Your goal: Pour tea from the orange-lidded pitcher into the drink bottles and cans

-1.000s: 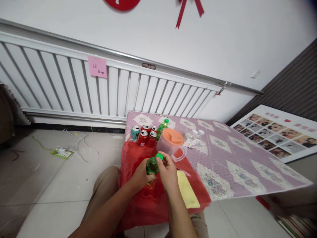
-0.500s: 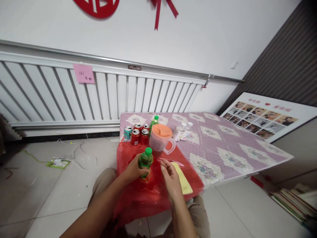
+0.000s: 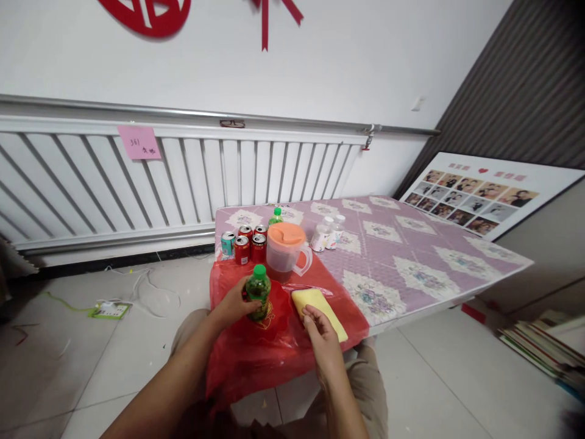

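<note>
My left hand [image 3: 233, 303] is wrapped round a green bottle [image 3: 258, 292] with a green cap, which stands upright on a red plastic bag [image 3: 256, 347] at the table's near corner. My right hand [image 3: 320, 332] rests on the near end of a yellow cloth [image 3: 320, 308] lying on the bag, its fingers curled on the cloth's edge. Just behind the bottle stands a clear jug [image 3: 286, 251] with an orange lid.
Several drink cans [image 3: 244, 242] and a second green bottle [image 3: 275, 216] stand at the back left of the table [image 3: 411, 262] with its purple patterned cover. Small white bottles [image 3: 326, 231] stand to the jug's right. A radiator [image 3: 183, 177], floor cables [image 3: 137, 286] and a photo board [image 3: 475, 198] surround it.
The bottle was held in both hands, my right at its cap. Now it stands on the red bag in my left hand alone, and my right hand has dropped onto the yellow cloth.
</note>
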`<state>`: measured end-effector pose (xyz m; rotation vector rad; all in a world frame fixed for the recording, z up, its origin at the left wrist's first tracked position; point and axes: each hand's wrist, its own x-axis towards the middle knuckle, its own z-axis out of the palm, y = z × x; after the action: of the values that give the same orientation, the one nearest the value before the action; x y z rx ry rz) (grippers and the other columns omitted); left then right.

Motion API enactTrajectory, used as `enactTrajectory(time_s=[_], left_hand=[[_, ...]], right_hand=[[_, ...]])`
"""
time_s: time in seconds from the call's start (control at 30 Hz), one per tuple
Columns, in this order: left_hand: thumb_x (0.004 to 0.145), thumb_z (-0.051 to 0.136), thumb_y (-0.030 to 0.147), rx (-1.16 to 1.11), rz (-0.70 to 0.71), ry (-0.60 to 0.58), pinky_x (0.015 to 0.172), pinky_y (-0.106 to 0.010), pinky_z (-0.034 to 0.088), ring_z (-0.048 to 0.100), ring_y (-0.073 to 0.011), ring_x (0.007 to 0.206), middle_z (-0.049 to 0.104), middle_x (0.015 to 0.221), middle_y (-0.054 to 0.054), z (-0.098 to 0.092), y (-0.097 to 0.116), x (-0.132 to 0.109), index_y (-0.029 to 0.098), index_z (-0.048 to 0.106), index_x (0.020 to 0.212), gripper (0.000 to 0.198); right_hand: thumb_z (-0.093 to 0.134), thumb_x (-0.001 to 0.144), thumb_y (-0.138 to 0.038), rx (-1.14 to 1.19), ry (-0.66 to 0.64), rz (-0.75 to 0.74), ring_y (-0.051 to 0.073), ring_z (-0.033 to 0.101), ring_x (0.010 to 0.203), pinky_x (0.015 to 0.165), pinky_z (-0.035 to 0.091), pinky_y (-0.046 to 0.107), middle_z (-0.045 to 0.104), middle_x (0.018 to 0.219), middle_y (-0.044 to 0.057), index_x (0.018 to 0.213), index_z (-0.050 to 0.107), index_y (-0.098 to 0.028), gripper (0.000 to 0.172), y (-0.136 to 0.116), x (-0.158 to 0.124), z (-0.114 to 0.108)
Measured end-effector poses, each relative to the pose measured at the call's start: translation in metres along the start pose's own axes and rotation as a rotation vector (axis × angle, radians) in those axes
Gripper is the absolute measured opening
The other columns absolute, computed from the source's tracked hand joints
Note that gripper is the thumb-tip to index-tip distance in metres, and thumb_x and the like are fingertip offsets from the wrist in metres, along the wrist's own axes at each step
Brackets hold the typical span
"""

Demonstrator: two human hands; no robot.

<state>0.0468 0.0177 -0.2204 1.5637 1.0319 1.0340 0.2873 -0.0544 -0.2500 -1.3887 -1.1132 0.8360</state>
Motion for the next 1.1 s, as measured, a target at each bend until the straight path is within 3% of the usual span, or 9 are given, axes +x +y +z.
enactTrajectory(time_s=[0.13, 0.27, 0.43, 0.6, 0.8, 0.97, 1.1], left_hand=[[0.067, 0.074, 0.023, -0.016, -0.036, 0.125, 0.100, -0.045, 0.049, 0.064, -0.0276, 0.110, 0.068, 0.117, -0.007, 0.001, -0.005, -0.001, 0.019, 0.056, 0.123, 0.059], [0.066, 0.076, 0.027, -0.047, -0.058, 0.271, 0.098, -0.045, 0.051, 0.065, -0.0278, 0.107, 0.069, 0.115, -0.007, -0.002, 0.001, -0.001, 0.021, 0.058, 0.119, 0.056], [0.068, 0.078, 0.032, -0.196, -0.031, 0.318, 0.099, -0.041, 0.050, 0.063, -0.0265, 0.113, 0.066, 0.122, -0.008, -0.002, 0.015, 0.000, 0.020, 0.053, 0.127, 0.065], [0.068, 0.075, 0.030, -0.063, -0.086, 0.312, 0.098, -0.042, 0.051, 0.064, -0.0273, 0.110, 0.067, 0.117, -0.008, 0.007, 0.009, -0.002, 0.020, 0.054, 0.123, 0.060], [0.067, 0.072, 0.026, 0.066, -0.076, 0.279, 0.103, -0.048, 0.046, 0.061, -0.0296, 0.114, 0.065, 0.121, -0.007, 0.020, -0.003, -0.008, 0.021, 0.051, 0.124, 0.061], [0.067, 0.072, 0.025, 0.071, -0.053, 0.240, 0.102, -0.046, 0.047, 0.062, -0.0298, 0.113, 0.064, 0.123, -0.007, 0.025, 0.005, -0.011, 0.021, 0.049, 0.127, 0.064], [0.069, 0.070, 0.025, 0.097, -0.056, 0.223, 0.102, -0.044, 0.046, 0.062, -0.0286, 0.112, 0.064, 0.122, -0.008, 0.026, 0.012, -0.012, 0.019, 0.049, 0.125, 0.060]], right_hand=[[0.049, 0.086, -0.050, -0.236, 0.065, -0.063, 0.027, 0.067, 0.109, 0.094, 0.054, 0.044, 0.070, 0.120, 0.017, 0.114, 0.064, -0.016, 0.046, 0.010, 0.008, -0.018], [0.052, 0.083, -0.039, -0.466, 0.079, -0.082, 0.032, 0.061, 0.116, 0.103, 0.044, 0.048, 0.067, 0.120, 0.020, 0.112, 0.065, -0.012, 0.042, 0.004, 0.022, -0.031], [0.057, 0.083, -0.027, -0.758, 0.015, -0.081, 0.037, 0.048, 0.127, 0.105, 0.034, 0.060, 0.061, 0.129, 0.020, 0.122, 0.063, -0.015, 0.042, -0.003, 0.032, -0.021], [0.068, 0.079, -0.023, -0.983, -0.083, -0.055, 0.038, 0.037, 0.135, 0.100, 0.034, 0.065, 0.049, 0.146, 0.018, 0.133, 0.056, -0.023, 0.055, 0.002, 0.032, -0.010], [0.059, 0.083, -0.017, -1.004, -0.080, -0.109, 0.039, 0.044, 0.128, 0.091, 0.045, 0.056, 0.051, 0.143, 0.018, 0.130, 0.060, -0.022, 0.047, 0.013, 0.036, -0.020], [0.052, 0.082, -0.016, -0.889, -0.018, -0.199, 0.029, 0.057, 0.116, 0.100, 0.044, 0.045, 0.064, 0.127, 0.014, 0.119, 0.066, -0.019, 0.040, 0.021, 0.045, -0.035], [0.042, 0.083, -0.025, -0.777, 0.077, -0.225, 0.028, 0.062, 0.110, 0.098, 0.048, 0.044, 0.067, 0.120, 0.018, 0.120, 0.064, -0.011, 0.045, 0.016, 0.045, -0.050]])
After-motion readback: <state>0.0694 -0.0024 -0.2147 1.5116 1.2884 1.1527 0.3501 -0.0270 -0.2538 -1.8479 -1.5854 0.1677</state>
